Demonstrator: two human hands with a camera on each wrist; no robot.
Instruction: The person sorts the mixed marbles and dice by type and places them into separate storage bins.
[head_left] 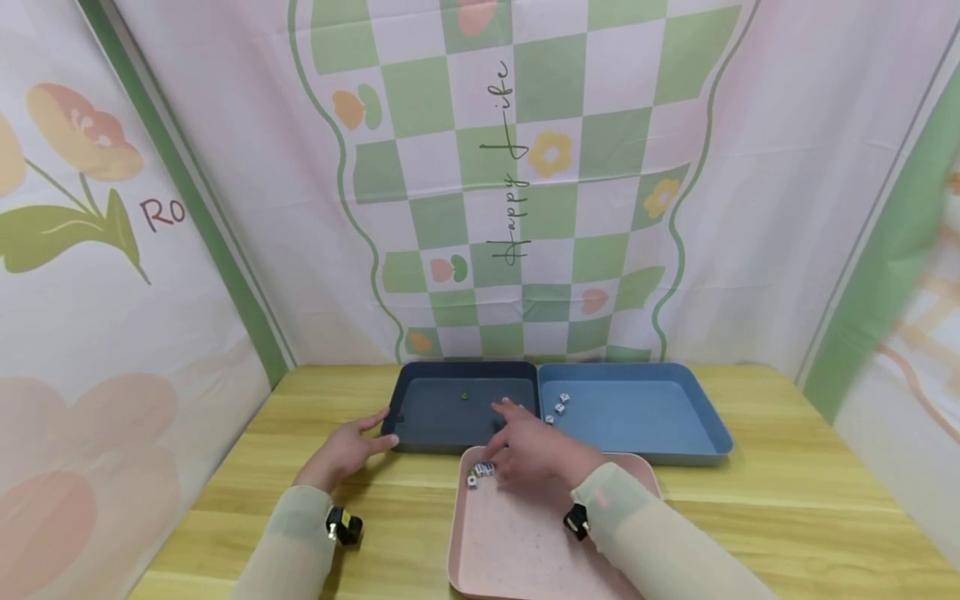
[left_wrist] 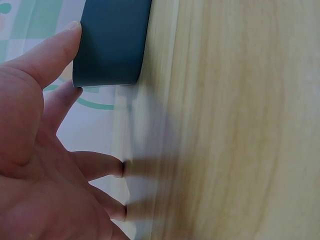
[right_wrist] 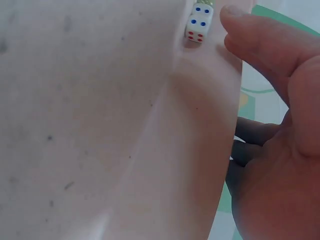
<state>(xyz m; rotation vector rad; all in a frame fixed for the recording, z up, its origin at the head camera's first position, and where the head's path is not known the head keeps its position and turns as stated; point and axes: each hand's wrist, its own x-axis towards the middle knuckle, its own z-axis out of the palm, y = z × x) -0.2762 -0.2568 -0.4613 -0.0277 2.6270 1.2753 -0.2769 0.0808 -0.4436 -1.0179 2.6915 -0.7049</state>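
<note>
My right hand [head_left: 528, 446] reaches over the far edge of a pink tray [head_left: 517, 533], close beside a small cluster of dice. White dice [right_wrist: 199, 22] with blue and red dots lie there in the tray's corner, a greenish one partly showing behind. In the right wrist view, fingertips [right_wrist: 235, 47] hover near these dice, and the other fingers are partly hidden behind the tray wall. My left hand [head_left: 352, 450] touches the left near corner of a dark blue tray [head_left: 450, 442], its thumb [left_wrist: 57, 52] and index finger at the corner, the others spread.
Behind the pink tray, the dark tray stands left of a lighter blue tray [head_left: 637, 417]. A small green die [head_left: 464, 396] and a dark die [head_left: 401, 418] lie in the dark tray. Several white dice [head_left: 560, 408] are in the blue one. A patterned curtain [head_left: 480, 208] hangs behind.
</note>
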